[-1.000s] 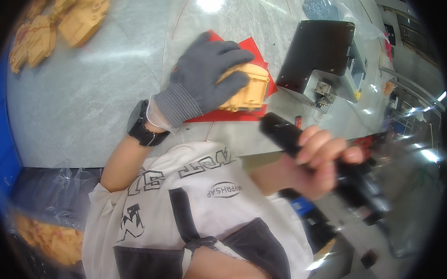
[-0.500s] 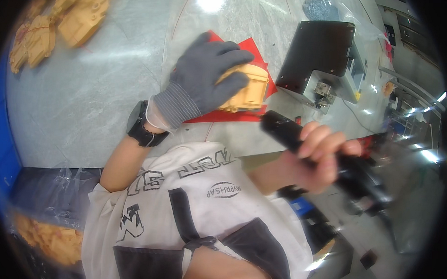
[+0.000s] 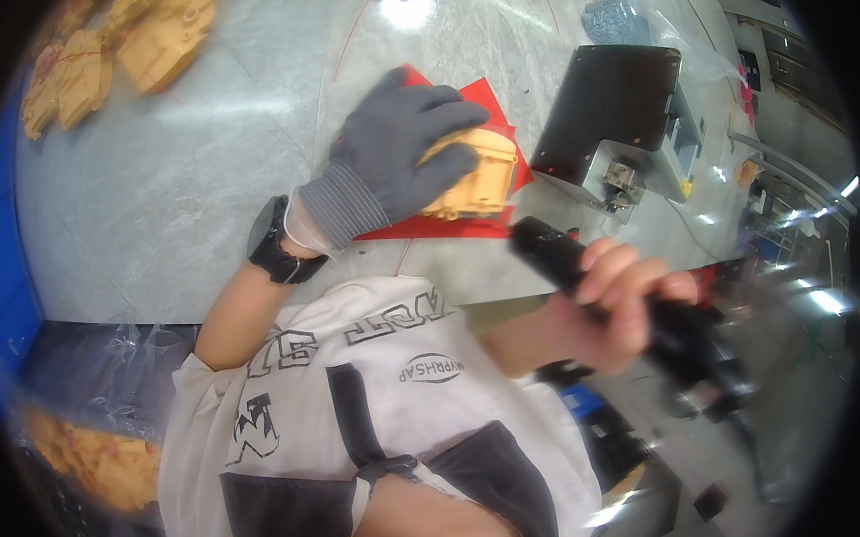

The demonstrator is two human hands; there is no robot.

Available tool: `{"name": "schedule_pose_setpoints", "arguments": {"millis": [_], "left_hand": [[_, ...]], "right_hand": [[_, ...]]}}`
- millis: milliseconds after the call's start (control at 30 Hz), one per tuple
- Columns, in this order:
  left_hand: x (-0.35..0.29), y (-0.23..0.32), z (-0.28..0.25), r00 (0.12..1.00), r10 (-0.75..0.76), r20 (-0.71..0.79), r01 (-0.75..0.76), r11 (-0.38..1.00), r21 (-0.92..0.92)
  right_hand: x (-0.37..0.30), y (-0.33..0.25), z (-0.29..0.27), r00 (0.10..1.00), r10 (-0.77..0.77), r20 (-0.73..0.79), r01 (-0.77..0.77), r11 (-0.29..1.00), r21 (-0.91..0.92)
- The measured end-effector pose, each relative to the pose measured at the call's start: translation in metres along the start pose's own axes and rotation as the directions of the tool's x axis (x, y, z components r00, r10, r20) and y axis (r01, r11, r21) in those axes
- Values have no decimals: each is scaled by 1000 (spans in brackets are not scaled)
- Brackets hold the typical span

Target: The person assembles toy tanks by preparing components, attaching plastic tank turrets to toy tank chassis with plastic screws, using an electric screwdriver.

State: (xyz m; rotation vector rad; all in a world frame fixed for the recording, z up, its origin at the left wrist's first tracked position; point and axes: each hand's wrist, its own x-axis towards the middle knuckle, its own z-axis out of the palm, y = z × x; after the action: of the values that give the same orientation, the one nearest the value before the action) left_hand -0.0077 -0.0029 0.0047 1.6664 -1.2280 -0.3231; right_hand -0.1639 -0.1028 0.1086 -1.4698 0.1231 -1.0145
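On red mat (image 3: pixel 431 226), middle of grey surface (image 3: pixel 167 193): tan plastic part (image 3: pixel 471 180). Left hand (image 3: pixel 396 158), grey glove, fingers spread over part, pressing down. Right hand (image 3: pixel 609 308), bare, fingers wrapped tight round black tool (image 3: pixel 627 313), right of mat. Black machine (image 3: pixel 615 109) beyond mat.

Gloved left hand (image 3: pixel 388 158) on tan casing (image 3: pixel 474 176)

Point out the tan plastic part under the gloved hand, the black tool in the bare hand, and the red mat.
tan plastic part (image 3: pixel 479 180): head view, on its exposed right side.
black tool (image 3: pixel 554 254): head view, on the barrel ahead of the fingers.
red mat (image 3: pixel 431 228): head view, on its near edge strip.
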Motion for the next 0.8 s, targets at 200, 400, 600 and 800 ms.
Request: {"name": "schedule_pose_setpoints", "arguments": {"millis": [200,400,600,800], "left_hand": [[-1,-1,1,1000,20,-5,-20,1000,2],[-1,-1,0,1000,23,-6,-22,1000,18],[-1,-1,1,999,37,-7,-37,999,31],[-1,0,0,1000,6,-3,-6,1000,20]], "right_hand": [[0,0,1,1000,-7,1,7,1000,14],[0,-1,3,999,-34,-21,35,998,50],[0,1,2,999,-33,29,32,999,33],[0,-2,0,997,-12,71,8,999,49]]}}
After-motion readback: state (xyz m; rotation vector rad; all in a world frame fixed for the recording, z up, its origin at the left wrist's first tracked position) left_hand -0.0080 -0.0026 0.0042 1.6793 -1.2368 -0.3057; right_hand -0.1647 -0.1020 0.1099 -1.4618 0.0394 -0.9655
